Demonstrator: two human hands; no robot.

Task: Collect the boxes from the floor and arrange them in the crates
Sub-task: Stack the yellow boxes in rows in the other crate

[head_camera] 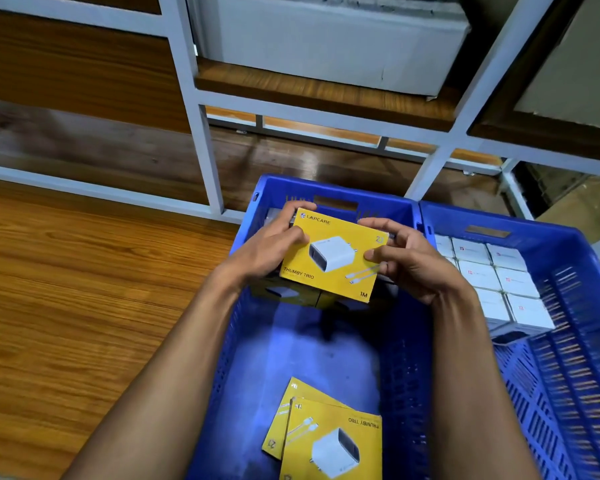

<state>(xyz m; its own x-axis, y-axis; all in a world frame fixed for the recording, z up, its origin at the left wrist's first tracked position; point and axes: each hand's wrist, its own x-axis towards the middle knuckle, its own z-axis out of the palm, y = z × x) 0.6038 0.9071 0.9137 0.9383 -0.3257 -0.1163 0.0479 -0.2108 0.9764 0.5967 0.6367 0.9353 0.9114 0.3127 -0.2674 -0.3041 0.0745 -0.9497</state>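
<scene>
A yellow charger box [333, 254] is held flat over the far end of a blue crate [326, 192]. My left hand [271, 247] grips its left edge, thumb on top. Its right edge is pinched by my right hand [409, 258]. Beneath it, more yellow boxes [291, 292] stand packed against the crate's far wall. Two further yellow boxes [329, 441] lie flat on the crate floor near me.
A second blue crate [568, 258] stands touching on the right, with several white boxes [496, 275] in rows at its far end. A white metal rack [208, 143] with wooden shelves and a grey carton [333, 39] rises behind. Wooden flooring [84, 289] lies to the left.
</scene>
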